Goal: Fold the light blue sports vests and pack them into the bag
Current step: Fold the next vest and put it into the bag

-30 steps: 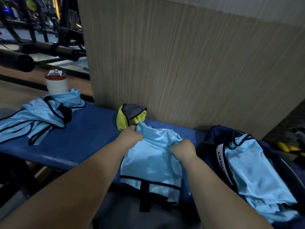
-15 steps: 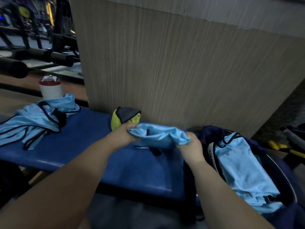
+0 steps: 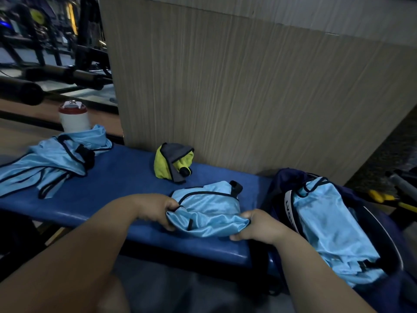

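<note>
A folded light blue vest [image 3: 209, 208] with black trim lies on the blue padded bench [image 3: 117, 190], near its right end. My left hand [image 3: 158, 210] grips the vest's near left corner. My right hand [image 3: 255, 224] grips its near right corner. Just to the right stands an open dark blue bag [image 3: 284, 177], and another light blue vest [image 3: 327, 224] lies inside it. A loose heap of light blue vests [image 3: 52, 161] sits at the bench's left end.
A yellow and grey cloth bundle [image 3: 172, 162] sits at the back of the bench against a tall wood-grain panel [image 3: 248, 98]. A white bottle with a red lid [image 3: 73, 118] stands behind the heap. Dark gym bars [image 3: 56, 73] run at the far left.
The vest was held up and hung open, then bunched between both hands above the bench. It now lies folded on the bench, with both hands at its near corners.
</note>
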The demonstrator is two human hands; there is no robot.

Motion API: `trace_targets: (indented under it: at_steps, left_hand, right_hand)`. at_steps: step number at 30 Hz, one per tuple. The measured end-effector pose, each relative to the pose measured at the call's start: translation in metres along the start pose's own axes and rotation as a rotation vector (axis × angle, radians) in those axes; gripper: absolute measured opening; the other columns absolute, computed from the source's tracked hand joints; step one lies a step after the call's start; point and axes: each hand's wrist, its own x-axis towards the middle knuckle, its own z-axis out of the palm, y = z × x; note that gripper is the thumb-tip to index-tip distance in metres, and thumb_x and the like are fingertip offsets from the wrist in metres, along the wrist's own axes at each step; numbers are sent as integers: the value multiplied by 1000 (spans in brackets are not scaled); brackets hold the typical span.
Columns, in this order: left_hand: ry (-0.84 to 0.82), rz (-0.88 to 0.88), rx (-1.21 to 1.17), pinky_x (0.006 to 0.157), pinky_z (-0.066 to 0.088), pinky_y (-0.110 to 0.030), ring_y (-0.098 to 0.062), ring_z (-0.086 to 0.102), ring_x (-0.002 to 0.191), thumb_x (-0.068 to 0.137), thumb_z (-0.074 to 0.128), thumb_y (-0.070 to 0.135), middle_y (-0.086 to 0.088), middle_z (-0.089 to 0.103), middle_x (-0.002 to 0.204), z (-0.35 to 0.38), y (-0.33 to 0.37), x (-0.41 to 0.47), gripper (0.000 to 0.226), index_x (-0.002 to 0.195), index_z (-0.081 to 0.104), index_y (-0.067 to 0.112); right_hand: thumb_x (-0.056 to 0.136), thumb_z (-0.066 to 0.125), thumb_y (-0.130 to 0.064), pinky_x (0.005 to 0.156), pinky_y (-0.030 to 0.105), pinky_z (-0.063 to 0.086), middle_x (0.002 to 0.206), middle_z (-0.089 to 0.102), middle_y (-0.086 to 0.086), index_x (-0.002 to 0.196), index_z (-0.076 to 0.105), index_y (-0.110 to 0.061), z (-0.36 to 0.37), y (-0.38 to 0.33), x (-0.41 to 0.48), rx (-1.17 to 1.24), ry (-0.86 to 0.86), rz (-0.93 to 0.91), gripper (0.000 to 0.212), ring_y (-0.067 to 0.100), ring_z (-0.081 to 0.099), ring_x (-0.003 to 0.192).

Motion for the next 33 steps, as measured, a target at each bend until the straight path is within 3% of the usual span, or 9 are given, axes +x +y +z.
trace_targets:
  at_steps: [6,8,11,15,20,23,26,29,33]
  left_hand:
    - [18,-21,-339,84,47,-15,-3,64,98,79,78,13,11,72,102,0,-6,-12,32,109,65,18]
    - [58,-14,-553,91,48,-16,-6,63,110,79,78,20,9,70,115,2,-8,-14,38,114,63,21]
    - [180,-25,-627,107,42,-30,-7,59,117,93,64,24,10,64,126,5,-11,-8,33,126,56,28]
    - [383,-158,-406,108,39,-38,-15,53,121,96,54,38,4,56,133,8,-10,1,47,139,44,23]
    - [532,-322,-107,87,44,-36,-27,54,110,101,41,32,-12,56,126,14,2,14,37,132,40,11]
    - [586,-387,60,72,39,-34,-27,55,97,99,44,34,-11,57,117,23,2,18,28,116,36,13]
    - [717,-360,227,86,41,-39,-26,48,113,93,54,31,-3,47,128,33,6,19,42,128,34,19]
    - [919,-145,437,94,35,-35,-23,42,118,87,54,13,3,46,127,40,13,24,45,129,45,24]
    - [715,-40,272,87,45,-37,-22,55,107,93,48,19,3,58,117,53,24,31,25,116,56,22]
  right_hand:
    - [76,83,-30,85,18,50,91,76,-6,91,76,-16,-3,-1,-7,98,-62,2,22,5,69,89]
    - [75,82,-38,90,24,51,97,76,-1,98,75,-11,-3,1,-6,190,-58,9,36,12,71,94]
    - [89,71,-29,79,23,52,96,76,2,101,73,-12,2,0,-2,370,-57,-19,21,15,71,90]
    - [94,65,-34,95,40,53,98,76,4,101,73,-15,11,-1,12,344,196,-34,22,24,71,99]
    - [95,57,-43,76,32,48,85,65,-8,96,62,-23,18,-10,27,-27,465,18,20,17,62,86]
    - [94,58,-42,74,29,42,109,62,0,124,54,-22,23,-13,31,-180,528,109,36,18,56,94]
    - [90,64,-28,100,35,40,137,45,6,144,36,-23,31,-11,34,-270,593,29,61,25,45,125]
    - [87,55,-8,113,32,27,143,40,-1,147,37,-27,34,-19,40,-486,549,-195,65,19,32,135]
    - [87,46,-4,105,25,33,139,49,-7,130,54,-33,39,-32,48,-590,146,-163,52,19,47,128]
